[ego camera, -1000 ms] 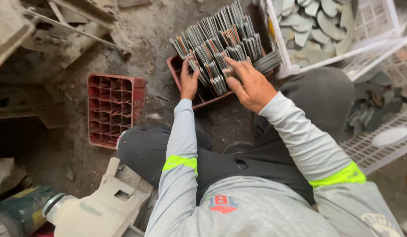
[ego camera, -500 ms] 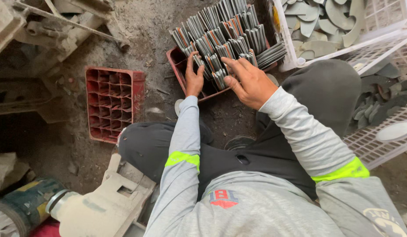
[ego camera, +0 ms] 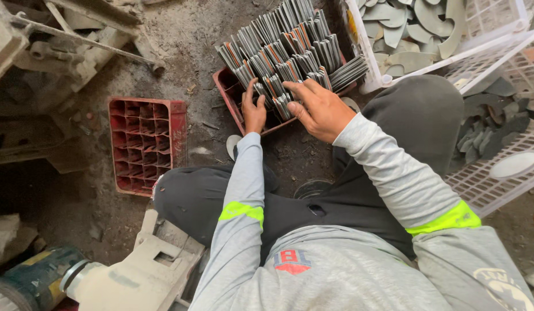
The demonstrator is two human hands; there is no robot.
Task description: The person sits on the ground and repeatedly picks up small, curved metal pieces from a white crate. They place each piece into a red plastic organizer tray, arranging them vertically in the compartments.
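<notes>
Metal strips (ego camera: 290,49) packed upright in a red crate (ego camera: 228,92) are what both hands are into here. The crate sits on the dirt floor right in front of the person's knees, and the strips stand on end in tight bundles, long axes pointing up and leaning a bit away from the body. Way too many to count, dozens at least.

The right hand (ego camera: 321,109) is on the near edge of the stack, fingers curled down and pinching a few strips at the closest row. The left hand (ego camera: 254,110) is just beside it, fingers spread and pressed against the neighbouring bundle, not clearly gripping anything. Both hands are about equally near.

Counting the rest: one empty red divider crate (ego camera: 145,144) off to the left, and two white plastic baskets (ego camera: 511,167) on the right holding flat curved grey pieces.
</notes>
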